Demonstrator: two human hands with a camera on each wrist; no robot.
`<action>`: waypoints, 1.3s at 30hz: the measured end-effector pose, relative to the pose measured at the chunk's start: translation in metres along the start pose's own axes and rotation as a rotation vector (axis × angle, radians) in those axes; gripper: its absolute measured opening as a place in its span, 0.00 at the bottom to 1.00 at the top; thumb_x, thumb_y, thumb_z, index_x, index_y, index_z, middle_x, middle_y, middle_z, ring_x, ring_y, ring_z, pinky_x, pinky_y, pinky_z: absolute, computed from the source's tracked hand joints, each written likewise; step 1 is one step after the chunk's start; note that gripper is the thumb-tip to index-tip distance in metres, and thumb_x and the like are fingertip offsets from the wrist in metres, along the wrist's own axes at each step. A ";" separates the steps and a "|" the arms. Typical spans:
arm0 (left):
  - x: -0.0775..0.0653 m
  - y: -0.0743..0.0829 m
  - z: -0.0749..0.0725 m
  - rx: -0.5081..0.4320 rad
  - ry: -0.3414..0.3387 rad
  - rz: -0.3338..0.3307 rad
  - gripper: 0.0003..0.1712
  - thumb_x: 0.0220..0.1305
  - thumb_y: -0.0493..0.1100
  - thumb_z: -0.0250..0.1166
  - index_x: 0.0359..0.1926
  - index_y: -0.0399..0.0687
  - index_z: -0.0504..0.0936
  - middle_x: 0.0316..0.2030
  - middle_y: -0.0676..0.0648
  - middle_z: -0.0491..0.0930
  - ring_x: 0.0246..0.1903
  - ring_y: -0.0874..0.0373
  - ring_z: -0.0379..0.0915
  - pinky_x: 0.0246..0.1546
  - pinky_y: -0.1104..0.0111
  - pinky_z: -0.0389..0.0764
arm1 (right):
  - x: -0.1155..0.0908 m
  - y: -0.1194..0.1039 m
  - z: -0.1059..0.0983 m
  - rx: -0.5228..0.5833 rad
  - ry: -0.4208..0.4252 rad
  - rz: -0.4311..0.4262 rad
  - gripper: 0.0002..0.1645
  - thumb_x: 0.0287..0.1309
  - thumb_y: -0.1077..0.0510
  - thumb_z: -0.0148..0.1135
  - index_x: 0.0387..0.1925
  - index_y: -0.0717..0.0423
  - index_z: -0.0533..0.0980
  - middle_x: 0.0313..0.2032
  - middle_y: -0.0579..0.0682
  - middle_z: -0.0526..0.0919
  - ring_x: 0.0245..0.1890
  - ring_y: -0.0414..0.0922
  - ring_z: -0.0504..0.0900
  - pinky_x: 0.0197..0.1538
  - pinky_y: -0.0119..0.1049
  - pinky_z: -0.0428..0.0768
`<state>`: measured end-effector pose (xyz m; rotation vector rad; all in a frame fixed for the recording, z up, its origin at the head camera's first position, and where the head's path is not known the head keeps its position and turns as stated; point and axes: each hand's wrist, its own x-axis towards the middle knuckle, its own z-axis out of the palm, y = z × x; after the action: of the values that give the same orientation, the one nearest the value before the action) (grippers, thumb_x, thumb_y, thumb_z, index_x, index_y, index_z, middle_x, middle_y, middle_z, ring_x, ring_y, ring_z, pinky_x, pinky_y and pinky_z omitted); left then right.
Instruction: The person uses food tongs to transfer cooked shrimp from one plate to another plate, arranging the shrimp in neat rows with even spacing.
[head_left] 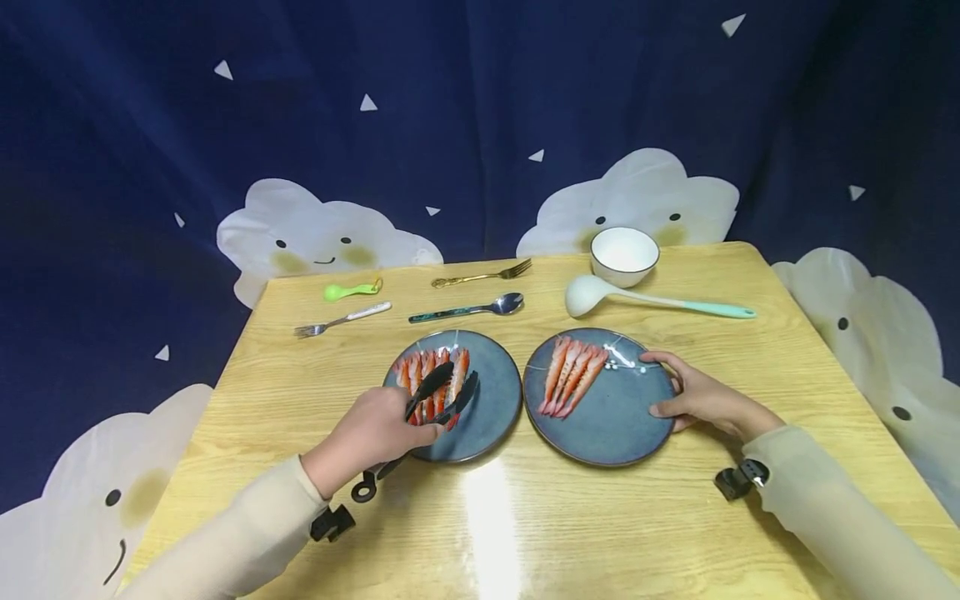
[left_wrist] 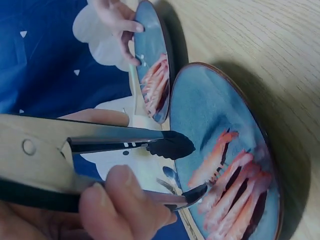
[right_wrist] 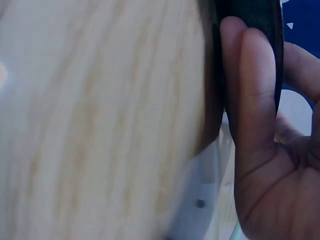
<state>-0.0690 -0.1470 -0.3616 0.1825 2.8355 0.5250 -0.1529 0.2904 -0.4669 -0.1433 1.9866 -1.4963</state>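
My left hand holds a pair of tongs with black scalloped tips. Those tips stand apart over the left blue-grey plate, and in the head view a shrimp shows between them. Several red-and-white shrimp lie side by side on this plate. At the right, my right hand grips the edge of a second blue-grey plate, its thumb over the rim and other fingers beneath. Several shrimp lie fanned out on that plate's left half. The right wrist view shows fingers against the plate's dark underside.
Behind the plates lie a blue-handled spoon, a gold fork, a white-handled fork and a green measuring spoon. A white bowl and a white ladle with a mint handle are at the back right. A dark curtain hangs behind the table.
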 end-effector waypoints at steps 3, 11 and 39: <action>0.003 0.003 0.005 -0.014 -0.021 0.021 0.26 0.42 0.62 0.64 0.13 0.47 0.66 0.10 0.53 0.59 0.12 0.60 0.56 0.13 0.67 0.61 | 0.000 0.001 0.000 0.004 -0.001 0.005 0.52 0.42 0.64 0.66 0.63 0.41 0.45 0.39 0.66 0.67 0.26 0.52 0.78 0.24 0.46 0.76; 0.005 -0.003 -0.007 -0.127 -0.086 -0.035 0.29 0.42 0.65 0.63 0.27 0.43 0.75 0.20 0.50 0.70 0.20 0.60 0.64 0.21 0.67 0.66 | 0.000 -0.001 0.001 -0.012 0.018 0.016 0.52 0.42 0.64 0.66 0.63 0.40 0.46 0.38 0.65 0.67 0.25 0.51 0.77 0.23 0.45 0.76; -0.001 -0.011 -0.016 -0.270 -0.151 0.008 0.18 0.47 0.57 0.64 0.28 0.49 0.77 0.13 0.50 0.68 0.11 0.59 0.62 0.14 0.66 0.66 | 0.000 -0.002 0.000 0.023 -0.005 0.003 0.52 0.42 0.66 0.65 0.63 0.42 0.46 0.40 0.67 0.66 0.30 0.55 0.78 0.24 0.47 0.76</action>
<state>-0.0731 -0.1631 -0.3506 0.1742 2.5870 0.8493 -0.1537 0.2902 -0.4655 -0.1348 1.9646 -1.5147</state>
